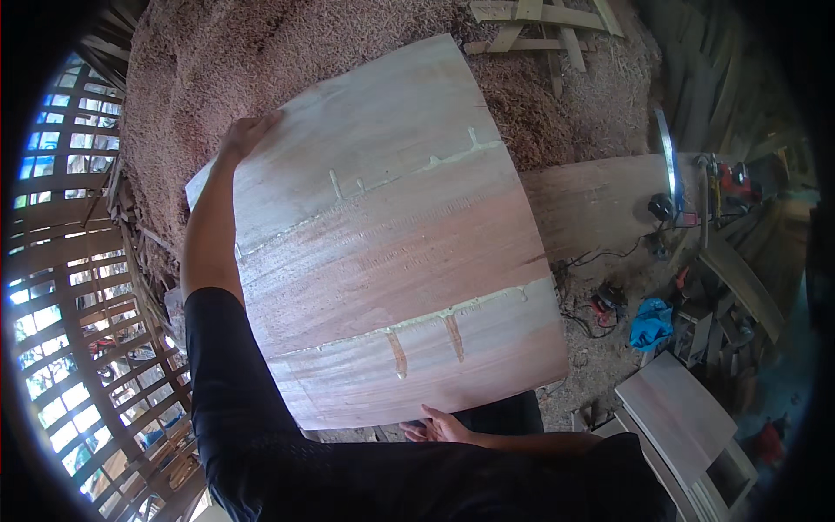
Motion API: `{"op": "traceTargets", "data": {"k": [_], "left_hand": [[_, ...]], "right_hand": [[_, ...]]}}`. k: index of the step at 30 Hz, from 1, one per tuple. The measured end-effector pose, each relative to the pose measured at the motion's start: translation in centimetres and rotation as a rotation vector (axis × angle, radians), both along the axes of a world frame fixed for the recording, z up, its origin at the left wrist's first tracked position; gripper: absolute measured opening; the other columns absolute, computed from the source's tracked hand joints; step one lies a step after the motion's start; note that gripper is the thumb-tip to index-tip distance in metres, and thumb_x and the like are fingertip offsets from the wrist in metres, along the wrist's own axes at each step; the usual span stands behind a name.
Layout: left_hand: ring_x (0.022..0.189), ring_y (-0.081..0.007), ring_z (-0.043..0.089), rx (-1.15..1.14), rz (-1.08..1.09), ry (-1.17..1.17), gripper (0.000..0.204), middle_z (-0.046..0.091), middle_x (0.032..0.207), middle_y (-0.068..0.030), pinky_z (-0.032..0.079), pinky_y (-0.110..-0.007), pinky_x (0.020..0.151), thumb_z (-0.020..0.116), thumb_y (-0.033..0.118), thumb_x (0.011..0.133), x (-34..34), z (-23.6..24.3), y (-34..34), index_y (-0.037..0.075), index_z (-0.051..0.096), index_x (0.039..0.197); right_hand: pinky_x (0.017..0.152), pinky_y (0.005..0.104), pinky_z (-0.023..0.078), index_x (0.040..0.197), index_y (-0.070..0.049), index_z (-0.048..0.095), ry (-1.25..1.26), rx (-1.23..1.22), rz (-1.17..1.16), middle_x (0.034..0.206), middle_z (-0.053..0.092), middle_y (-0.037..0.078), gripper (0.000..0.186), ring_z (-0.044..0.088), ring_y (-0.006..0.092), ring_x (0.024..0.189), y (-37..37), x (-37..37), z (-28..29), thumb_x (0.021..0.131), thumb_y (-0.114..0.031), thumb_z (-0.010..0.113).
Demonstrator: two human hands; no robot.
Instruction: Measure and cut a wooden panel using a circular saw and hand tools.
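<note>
A wide wooden panel [409, 235] is in front of the person, taking the middle of the view, with its surface turned up to the camera. The left hand [250, 137] is at the far left edge of this panel; its grip is pinching the edge, with some of the fingers hidden, and the forearm crosses over the left part of the wood. The right hand [437, 426] is at the near edge, below the middle; its grip is partly spread, one fingertip meets the edge, and I cannot tell whether it is pinching the wood. Across the panel there run two pale seams [417, 324], with short raised drips, and beside the nearer one are two brown streaks [397, 355]. Behind the panel lies a big heap of wood shavings [287, 52], and on it some loose slats [522, 12]. To the right there are a long board [600, 204], a red power tool [738, 181] and a blue cloth or bag [651, 324]. At the left stands a lattice wall [61, 257], through which bright light enters
</note>
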State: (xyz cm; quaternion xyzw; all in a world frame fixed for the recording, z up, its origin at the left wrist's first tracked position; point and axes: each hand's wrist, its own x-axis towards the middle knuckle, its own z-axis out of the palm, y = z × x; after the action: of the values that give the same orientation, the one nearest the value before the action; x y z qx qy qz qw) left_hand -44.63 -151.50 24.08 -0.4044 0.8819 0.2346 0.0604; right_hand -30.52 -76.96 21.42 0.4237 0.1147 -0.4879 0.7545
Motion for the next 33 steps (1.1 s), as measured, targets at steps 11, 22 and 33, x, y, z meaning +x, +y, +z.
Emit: {"op": "traceTargets", "data": {"k": [11,22,33], "left_hand": [[0.146,-0.0435,0.039,-0.253,0.017,0.329,0.084,0.041,0.157,-0.0269,0.034,-0.049,0.119,0.058,0.061,0.096,6.7,-2.5,5.4,0.005,0.039,0.155],[0.155,-0.0392,0.017,-0.453,1.135,0.717,0.087,0.014,0.166,-0.0292,0.015,-0.05,0.125,0.071,0.033,0.097,29.6,2.5,47.6,-0.001,0.023,0.159],[0.131,-0.0283,0.055,0.856,2.095,1.606,0.08,0.058,0.142,-0.0137,0.042,-0.045,0.112,0.067,0.057,0.094,22.8,-3.3,66.6,0.002,0.044,0.149]], "right_hand": [[0.112,0.0421,0.047,0.158,-0.008,0.027,0.07,-0.01,0.345,0.155,0.043,0.007,0.073,0.048,0.0298,0.139,-2.5,-2.7,4.0,0.104,-0.048,0.057],[0.085,0.0321,0.055,0.125,-0.007,0.06,1.079,-0.888,0.893,0.114,0.07,0.009,0.048,0.067,0.0167,0.097,-21.8,-19.9,12.5,0.094,-0.042,0.068],[0.104,0.0438,0.048,0.123,0.001,0.07,3.138,-0.816,0.884,0.123,0.07,0.026,0.066,0.065,0.0386,0.121,-58.6,-39.7,4.2,0.093,-0.058,0.066]]}}
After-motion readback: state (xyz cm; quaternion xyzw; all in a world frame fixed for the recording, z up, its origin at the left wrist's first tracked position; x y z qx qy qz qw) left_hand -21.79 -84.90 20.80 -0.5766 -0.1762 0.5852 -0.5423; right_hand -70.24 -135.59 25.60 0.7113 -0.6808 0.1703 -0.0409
